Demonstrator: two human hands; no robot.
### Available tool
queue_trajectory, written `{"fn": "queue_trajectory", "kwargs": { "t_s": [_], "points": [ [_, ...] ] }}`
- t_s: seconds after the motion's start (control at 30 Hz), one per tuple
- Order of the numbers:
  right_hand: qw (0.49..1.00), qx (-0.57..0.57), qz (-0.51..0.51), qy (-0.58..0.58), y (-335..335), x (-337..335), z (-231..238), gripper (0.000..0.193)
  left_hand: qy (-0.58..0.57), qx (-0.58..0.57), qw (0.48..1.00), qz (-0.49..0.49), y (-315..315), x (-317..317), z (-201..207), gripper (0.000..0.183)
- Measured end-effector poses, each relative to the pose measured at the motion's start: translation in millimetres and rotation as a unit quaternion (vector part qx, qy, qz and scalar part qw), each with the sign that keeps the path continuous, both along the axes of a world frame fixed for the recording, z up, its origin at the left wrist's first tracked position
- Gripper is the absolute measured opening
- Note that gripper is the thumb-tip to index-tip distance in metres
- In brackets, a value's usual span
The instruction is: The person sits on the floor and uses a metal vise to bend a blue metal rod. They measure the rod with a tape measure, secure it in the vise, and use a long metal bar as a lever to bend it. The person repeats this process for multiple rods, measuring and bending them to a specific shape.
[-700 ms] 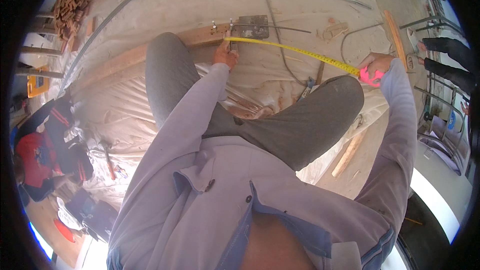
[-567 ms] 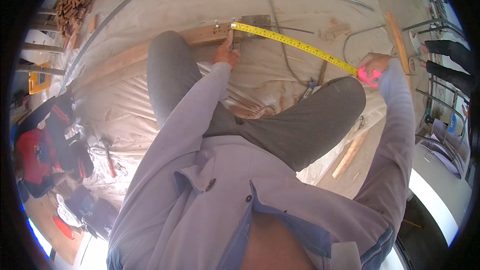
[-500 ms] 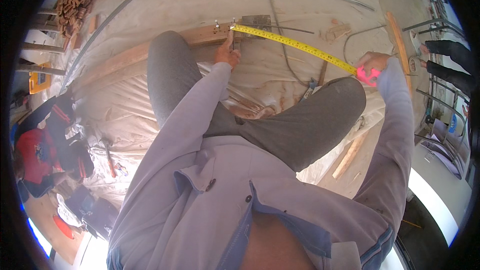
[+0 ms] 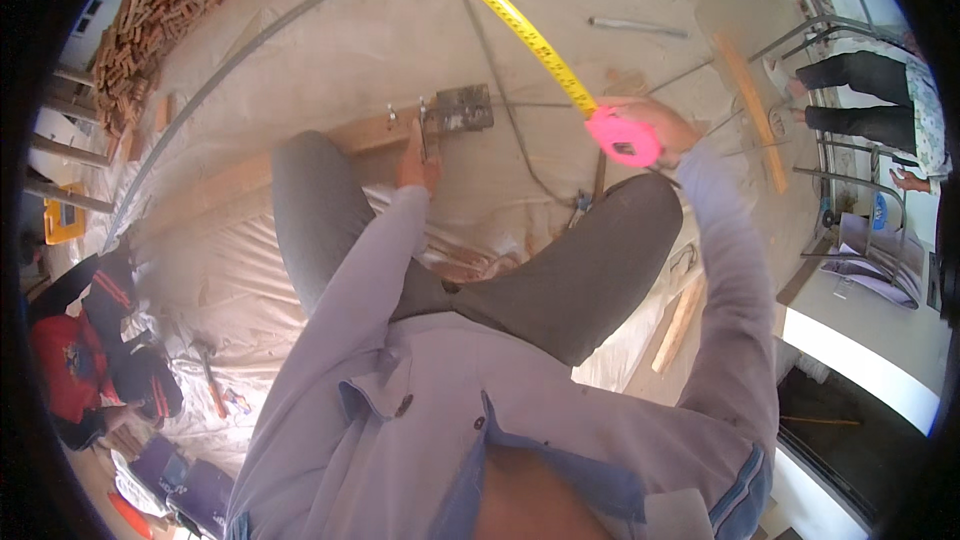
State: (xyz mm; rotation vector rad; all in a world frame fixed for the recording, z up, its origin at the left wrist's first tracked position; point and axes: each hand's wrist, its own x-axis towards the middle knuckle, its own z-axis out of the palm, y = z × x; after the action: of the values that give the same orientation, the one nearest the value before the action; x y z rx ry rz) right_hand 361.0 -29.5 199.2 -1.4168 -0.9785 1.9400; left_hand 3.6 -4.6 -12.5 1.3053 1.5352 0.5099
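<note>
A pale, creased sheet [image 4: 270, 60] covers the floor under the person's bent legs [image 4: 590, 260]. On it, beyond the knees, lies a long timber [image 4: 375, 132]; a smaller plank [image 4: 752, 110] lies apart on the right. A heap of wooden blocks [image 4: 175, 30] fills the far left. At the timber's right end sits a dark plate [image 4: 465, 108], with two bolts [image 4: 422, 110] standing just left of it.

The tape [image 4: 622, 137] is well right of the timber, in front of the right knee. Its yellow blade [image 4: 510, 20] is drawn far out, rising left in a curve and leaving the view at the top, so its tip cannot be seen. The step in hand looks like swinging the drawn tape about, off the timber; the next move calls for a firm hold on the case, as the blade could whip or buckle.

The right hand [image 4: 668, 130] has its fingers wrapped round the pink case from the right. The left hand [image 4: 417, 170] points up at the timber beside the bolts, well apart from the tape; whether its fingers grip anything, I cannot tell.
</note>
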Motion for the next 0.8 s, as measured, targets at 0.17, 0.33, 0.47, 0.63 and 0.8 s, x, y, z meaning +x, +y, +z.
{"fn": "queue_trajectory", "kwargs": {
  "t_s": [0.17,0.33,0.47,0.63,0.8],
  "points": [
    [0.963,-0.023,-0.179,0.199,-28,-98,8,0.043,0.266,0.105,0.958,0.010,-17,-21,-17,0.061],
    [0.946,-0.071,-0.224,0.222,-68,-162,2,0.039,-0.427,-0.039,0.900,0.071,12,-49,163,0.066],
    [0.946,-0.088,-0.211,0.228,-92,-213,-6,0.038,-0.393,0.108,0.913,0.004,61,-64,255,0.068],
    [0.966,-0.023,-0.160,0.201,-123,-249,-9,0.045,-0.290,0.150,0.941,-0.088,77,-60,273,0.047],
    [0.968,-0.032,-0.121,0.218,-134,-259,-14,0.048,-0.403,0.125,0.906,-0.042,53,-67,270,0.043]
  ]
}}
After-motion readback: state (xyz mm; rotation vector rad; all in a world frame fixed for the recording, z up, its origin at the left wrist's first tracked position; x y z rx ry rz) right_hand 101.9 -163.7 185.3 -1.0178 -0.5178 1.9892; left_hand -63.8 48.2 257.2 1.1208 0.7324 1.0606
